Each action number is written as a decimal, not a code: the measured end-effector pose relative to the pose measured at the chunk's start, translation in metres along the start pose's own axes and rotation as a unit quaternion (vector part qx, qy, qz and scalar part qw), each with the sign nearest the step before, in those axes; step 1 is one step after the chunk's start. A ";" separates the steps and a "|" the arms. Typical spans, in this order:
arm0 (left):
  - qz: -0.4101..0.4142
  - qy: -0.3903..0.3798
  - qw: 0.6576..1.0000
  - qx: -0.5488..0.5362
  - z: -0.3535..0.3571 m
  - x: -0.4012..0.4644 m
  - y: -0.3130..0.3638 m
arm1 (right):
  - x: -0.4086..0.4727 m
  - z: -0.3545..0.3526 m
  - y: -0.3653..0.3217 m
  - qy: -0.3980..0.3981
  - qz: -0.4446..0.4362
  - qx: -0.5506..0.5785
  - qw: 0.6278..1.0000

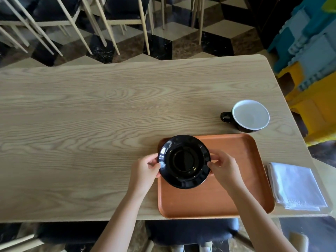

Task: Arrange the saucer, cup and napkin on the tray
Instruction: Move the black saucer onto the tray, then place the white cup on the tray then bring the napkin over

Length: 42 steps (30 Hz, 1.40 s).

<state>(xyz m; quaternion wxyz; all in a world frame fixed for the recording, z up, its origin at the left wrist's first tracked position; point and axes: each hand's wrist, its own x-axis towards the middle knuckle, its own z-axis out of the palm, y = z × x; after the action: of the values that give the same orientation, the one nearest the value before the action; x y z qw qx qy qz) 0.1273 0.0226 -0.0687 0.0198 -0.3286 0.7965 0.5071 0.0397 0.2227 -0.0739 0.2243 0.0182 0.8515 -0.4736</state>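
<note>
Left hand (145, 170) and right hand (222, 167) grip the black saucer (184, 161) by opposite rims over the tray's (236, 179) far-left corner.

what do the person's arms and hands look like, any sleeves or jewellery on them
Both arms are bare from the bottom edge of the frame up to the fingers: no sleeves, gloves, watch or bracelet show on the left hand or the right hand. No rings can be made out on the visible fingers, though the picture is a little soft there. The arms are slim, and the nails look short and unpainted.

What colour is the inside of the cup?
White inside, black outside. The cup shows best in the head view, standing on the table.
</note>
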 end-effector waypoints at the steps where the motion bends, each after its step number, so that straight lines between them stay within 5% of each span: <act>1: 0.006 0.002 1.000 0.009 0.000 -0.001 0.000 | 0.000 0.001 0.001 0.000 0.008 0.005 1.000; 18: -0.020 -0.071 0.990 0.119 -0.013 0.018 0.010 | 0.007 -0.012 0.004 -0.052 0.022 -0.047 0.997; 24: 0.044 -0.106 0.947 0.299 -0.017 0.040 0.051 | 0.012 -0.068 -0.014 -0.053 -0.053 -0.173 0.982; 28: 0.248 -0.049 0.909 0.332 0.024 0.057 0.103 | 0.031 -0.116 -0.017 0.100 -0.104 -0.236 0.961; 32: 0.415 -0.054 0.830 0.370 0.085 0.071 0.139 | 0.057 -0.140 -0.003 0.086 -0.105 -0.381 0.914; 37: 0.395 -0.114 0.776 0.478 0.136 0.087 0.147 | 0.079 -0.145 0.010 0.021 -0.122 -0.430 0.894; 42: 0.376 -0.129 0.787 0.471 0.151 0.090 0.144 | 0.091 -0.151 0.015 0.045 -0.174 -0.421 0.889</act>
<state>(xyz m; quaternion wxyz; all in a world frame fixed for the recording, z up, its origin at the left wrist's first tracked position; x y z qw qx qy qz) -0.0670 0.1405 -0.0604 0.0823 0.1153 0.9872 0.0734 -0.0934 0.3373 -0.0547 0.0861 -0.2056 0.9697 -0.1004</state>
